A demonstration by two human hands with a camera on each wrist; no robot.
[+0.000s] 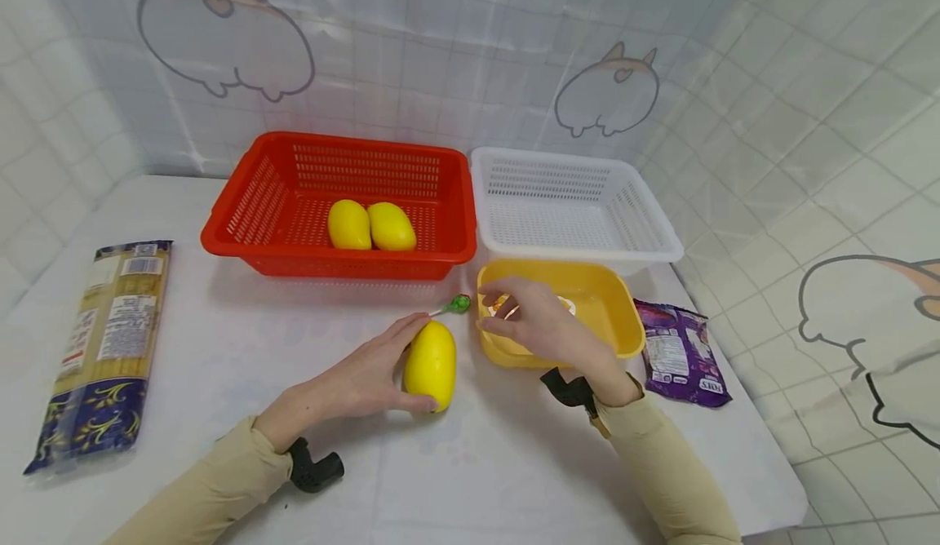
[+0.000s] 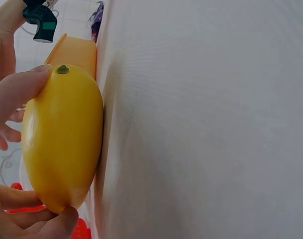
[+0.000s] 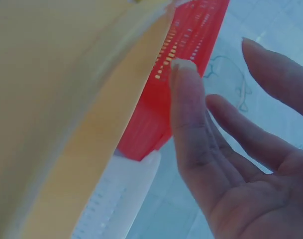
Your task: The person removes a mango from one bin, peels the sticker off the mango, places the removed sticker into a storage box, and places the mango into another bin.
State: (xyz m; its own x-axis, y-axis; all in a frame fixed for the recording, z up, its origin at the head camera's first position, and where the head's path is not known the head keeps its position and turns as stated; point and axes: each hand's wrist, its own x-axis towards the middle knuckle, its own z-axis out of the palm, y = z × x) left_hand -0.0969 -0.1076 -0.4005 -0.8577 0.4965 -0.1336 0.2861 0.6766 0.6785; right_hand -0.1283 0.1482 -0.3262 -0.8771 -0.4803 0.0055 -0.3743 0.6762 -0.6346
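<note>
On the white table lies a yellow mango (image 1: 431,365), which my left hand (image 1: 360,378) grips lengthwise. In the left wrist view, the thumb presses beside the mango's green stem end (image 2: 62,69) and the fingers hold its other end. A green-wrapped lollipop (image 1: 458,303) lies just beyond the left fingertips. My right hand (image 1: 539,321) hovers over the yellow tub (image 1: 617,316) with loosely bent, parted fingers. Nothing shows between those fingers in the right wrist view. A white and orange item (image 1: 567,306) in the tub is mostly hidden by that hand.
At the back, a red basket (image 1: 345,263) holds two yellow mangoes (image 1: 370,225). Right of it stands a white basket (image 1: 565,219). A pack of spaghetti (image 1: 110,341) lies far left, and a purple snack bag (image 1: 683,353) lies right of the tub.
</note>
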